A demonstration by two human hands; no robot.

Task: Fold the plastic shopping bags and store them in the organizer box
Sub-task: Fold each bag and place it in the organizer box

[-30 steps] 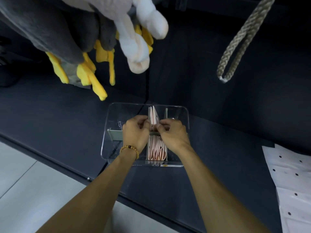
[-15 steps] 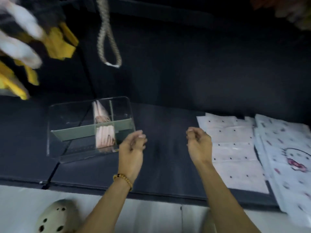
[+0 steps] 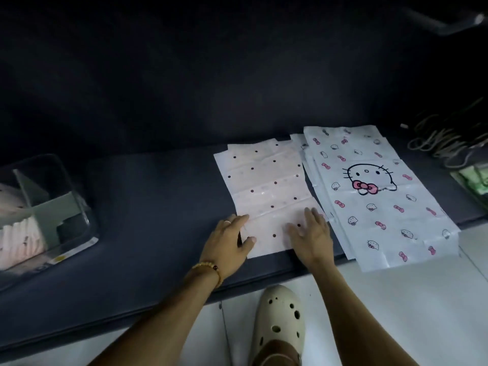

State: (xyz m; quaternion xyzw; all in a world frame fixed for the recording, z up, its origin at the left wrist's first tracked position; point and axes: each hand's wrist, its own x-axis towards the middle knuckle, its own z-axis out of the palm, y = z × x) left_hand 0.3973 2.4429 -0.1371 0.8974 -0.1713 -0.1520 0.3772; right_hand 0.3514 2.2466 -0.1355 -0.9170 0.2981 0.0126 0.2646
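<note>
From my remote feed, both hands lie flat on a pink polka-dot plastic bag (image 3: pixel 266 191) spread on the dark desk (image 3: pixel 148 207). The left hand (image 3: pixel 228 243) rests on the bag's near left corner, fingers straight, thumb on the sheet; the right hand (image 3: pixel 311 233) presses the near right edge with fingers spread, so neither grip holds anything. Just beside it on the right lies a stack of cat-print bags (image 3: pixel 375 196), overhanging the desk's near edge. The clear organizer box (image 3: pixel 74 196), with folded bags inside, sits well apart at far left. A cream clog (image 3: pixel 278 320) shows on the floor below.
</note>
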